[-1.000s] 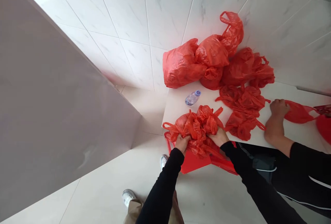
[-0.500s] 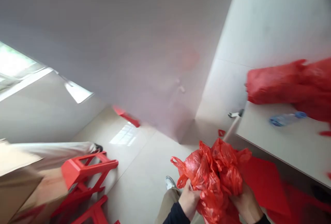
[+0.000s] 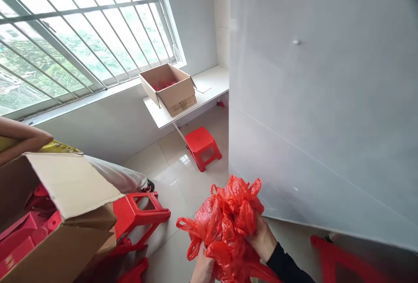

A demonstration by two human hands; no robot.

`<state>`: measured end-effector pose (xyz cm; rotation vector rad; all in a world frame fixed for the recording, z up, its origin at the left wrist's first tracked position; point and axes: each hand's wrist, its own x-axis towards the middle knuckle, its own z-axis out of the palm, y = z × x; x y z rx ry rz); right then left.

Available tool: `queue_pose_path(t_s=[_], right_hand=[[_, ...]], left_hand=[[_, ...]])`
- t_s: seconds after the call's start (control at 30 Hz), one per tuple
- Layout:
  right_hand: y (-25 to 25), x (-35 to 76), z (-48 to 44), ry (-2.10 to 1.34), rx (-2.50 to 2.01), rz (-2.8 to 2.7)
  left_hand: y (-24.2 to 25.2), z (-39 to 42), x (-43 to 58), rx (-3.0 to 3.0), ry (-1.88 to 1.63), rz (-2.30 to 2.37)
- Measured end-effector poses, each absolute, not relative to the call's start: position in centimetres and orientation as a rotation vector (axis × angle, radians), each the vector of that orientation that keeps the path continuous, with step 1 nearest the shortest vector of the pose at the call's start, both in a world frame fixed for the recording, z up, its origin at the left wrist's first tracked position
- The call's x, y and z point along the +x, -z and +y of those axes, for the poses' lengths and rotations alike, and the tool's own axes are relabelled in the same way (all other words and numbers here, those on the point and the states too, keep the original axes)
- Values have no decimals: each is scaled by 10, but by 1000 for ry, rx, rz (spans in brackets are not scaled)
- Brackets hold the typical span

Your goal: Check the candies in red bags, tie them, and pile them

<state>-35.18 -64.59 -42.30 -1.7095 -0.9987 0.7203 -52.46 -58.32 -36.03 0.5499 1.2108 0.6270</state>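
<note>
Left hand (image 3: 203, 266) is gripping the lower left of a bundle of red plastic bags (image 3: 225, 226); its fingers are bunching in the film, tips out of sight. Right hand (image 3: 262, 238) is clasping the bundle's right side, fingers curling behind the plastic, mostly hidden. Bundle is sitting between both hands, low in the view and right of center, held above the tiled floor (image 3: 173, 230). Looped handles are sticking out at its left; crumpled, gathered tops are pointing up.

Just beyond and to the right, a tall gray panel (image 3: 310, 113) is filling most of that side. Part of a red plastic frame (image 3: 329, 259) is showing below its edge.

Farther off, a white table (image 3: 218, 76) is standing near a barred window (image 3: 94, 26). An open cardboard box (image 3: 179, 96) is resting on it, red contents (image 3: 164, 86) showing inside. A red stool (image 3: 200, 140) is standing on the floor near the table's front edge.

At lower left, a large open carton (image 3: 68, 248) is holding red items (image 3: 29, 230), details unclear. Red plastic stools (image 3: 140, 213) are standing beside it. Behind the carton, another person's bent arm (image 3: 28, 137) and pale trouser leg (image 3: 117, 174) are showing.
</note>
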Motion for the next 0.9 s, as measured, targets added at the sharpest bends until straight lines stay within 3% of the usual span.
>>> queue_pose_path(t_s=[0.5, 0.7, 0.9], right_hand=[[404, -289, -118, -880, -1665, -1174], [412, -220, 6, -796, -1804, -1114], [426, -125, 66, -682, -1904, -937]], left_hand=[[365, -98, -482, 593, -729, 1207], [382, 53, -411, 636, -647, 1049], [390, 147, -299, 700, -500, 901]])
